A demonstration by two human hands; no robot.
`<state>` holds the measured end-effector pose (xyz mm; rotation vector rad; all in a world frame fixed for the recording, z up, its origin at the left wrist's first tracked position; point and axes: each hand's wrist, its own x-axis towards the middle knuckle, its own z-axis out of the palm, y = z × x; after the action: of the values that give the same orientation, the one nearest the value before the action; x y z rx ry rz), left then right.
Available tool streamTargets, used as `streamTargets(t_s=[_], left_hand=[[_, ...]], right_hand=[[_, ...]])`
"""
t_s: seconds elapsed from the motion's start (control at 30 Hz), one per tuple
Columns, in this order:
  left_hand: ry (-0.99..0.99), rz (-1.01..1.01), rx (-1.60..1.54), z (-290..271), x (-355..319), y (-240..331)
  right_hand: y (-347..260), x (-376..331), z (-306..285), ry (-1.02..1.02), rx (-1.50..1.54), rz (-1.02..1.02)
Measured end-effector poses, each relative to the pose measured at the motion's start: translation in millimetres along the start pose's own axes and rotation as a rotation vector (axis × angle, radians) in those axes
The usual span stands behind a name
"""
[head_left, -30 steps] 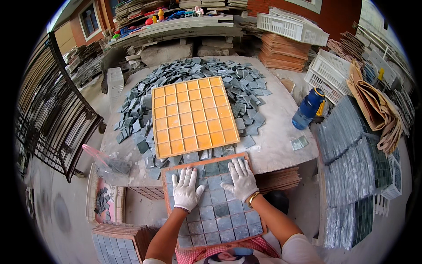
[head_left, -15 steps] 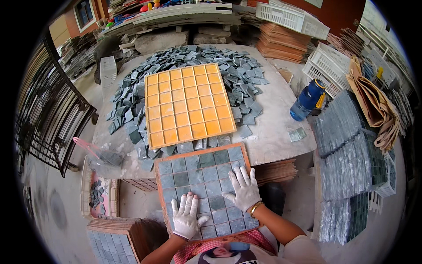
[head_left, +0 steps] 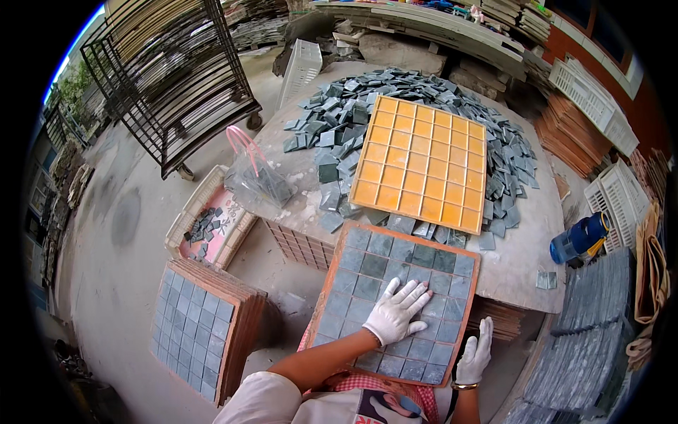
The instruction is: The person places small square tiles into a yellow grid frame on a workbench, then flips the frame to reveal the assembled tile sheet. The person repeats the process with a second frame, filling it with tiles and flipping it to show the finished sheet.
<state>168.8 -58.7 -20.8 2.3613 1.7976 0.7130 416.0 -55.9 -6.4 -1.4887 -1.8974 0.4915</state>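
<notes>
A brown-edged board [head_left: 466,283] covered with rows of grey-green square stone tiles [head_left: 339,304] rests in front of me, its far edge by the table. My left hand [head_left: 397,314], in a white glove with bare fingertips, lies flat on the tiles near the middle, fingers spread. Just off the board's right edge, my gloved right hand [head_left: 473,357] is upright with its fingers stretched out and nothing visible in it; whether it touches the edge I cannot tell. Beyond the board, a yellow gridded tray [head_left: 424,162] sits tilted on a heap of loose tiles [head_left: 339,106].
A stack of tiled boards [head_left: 194,325] stands at left, near a crate [head_left: 244,230] with tile pieces. A clear bag with pink handles [head_left: 263,185] lies on the table's left corner. At right are a blue bottle [head_left: 580,238] and stacked tile sheets [head_left: 590,304]. A wheeled rack [head_left: 173,92] stands far left.
The view has swung left. My right hand has left the tiles for the board's right edge; my left hand has moved farther up and inward over the tiles.
</notes>
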Motion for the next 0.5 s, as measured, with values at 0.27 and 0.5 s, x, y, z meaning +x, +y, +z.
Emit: streamTargets(t_s=[0.27,0.5], left_hand=[[-0.068,-0.255,0.241,-59.1,-76.9,-63.6],[-0.104,-0.254,0.274,-57.7,-148.3,-25.9]], right_hand=[[15.3,-31.4,-16.7,0.062,-0.016,0.033],[7.8,-46.2,-1.1,-0.025,-0.017,-0.048]])
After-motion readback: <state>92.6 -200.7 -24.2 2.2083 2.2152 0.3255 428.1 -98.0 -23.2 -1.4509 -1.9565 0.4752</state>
